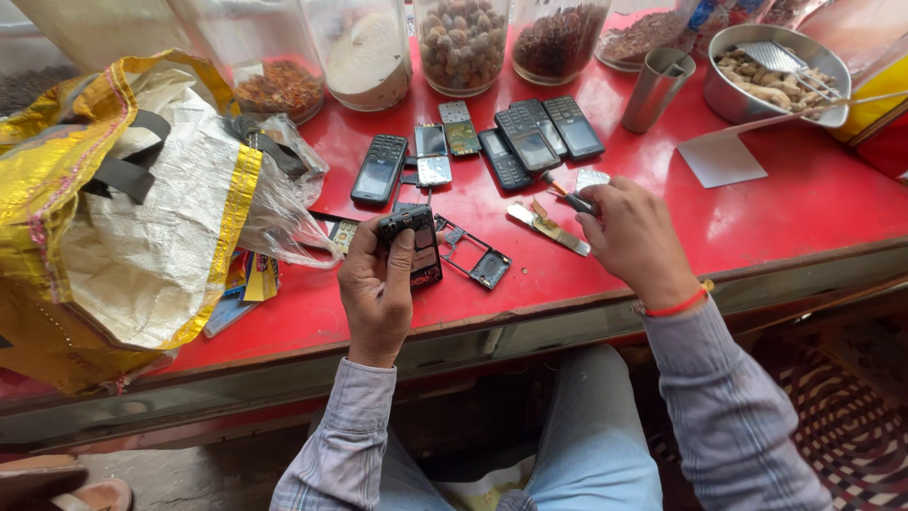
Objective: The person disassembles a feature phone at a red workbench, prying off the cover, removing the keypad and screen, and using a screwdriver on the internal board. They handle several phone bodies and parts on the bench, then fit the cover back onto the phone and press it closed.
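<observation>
a long red counter point(776, 203) fills the view, and the person sits in front of it. at the far left stands a big woven sack point(113, 218) in white and yellow, with a clear plastic bag point(284, 203) spilling from its side. along the back edge stand 5 clear jars point(461, 43) with spices and nuts, and at the far right a steel bowl point(757, 85) with a flat slotted tool inside; a steel cup point(655, 90) stands just beside the bowl.

in the middle of the counter lie several keypad phones point(380, 168), some whole and some opened, close together in a loose row. nearer to the person lies an empty phone frame point(478, 255), just to the right of the left hand.

the left hand point(376, 289) is closed around a dark opened phone point(413, 241), with the thumb pressed on its front; the phone stands upright in the grip, above the near edge of the counter. the right hand point(636, 237) is closed on a small tool point(572, 197) with a thin tip, which points left, away from the held phone and well apart from it. just below the tool a flat brown strip point(549, 229) lies on the counter. a red thread is around the right wrist.
</observation>
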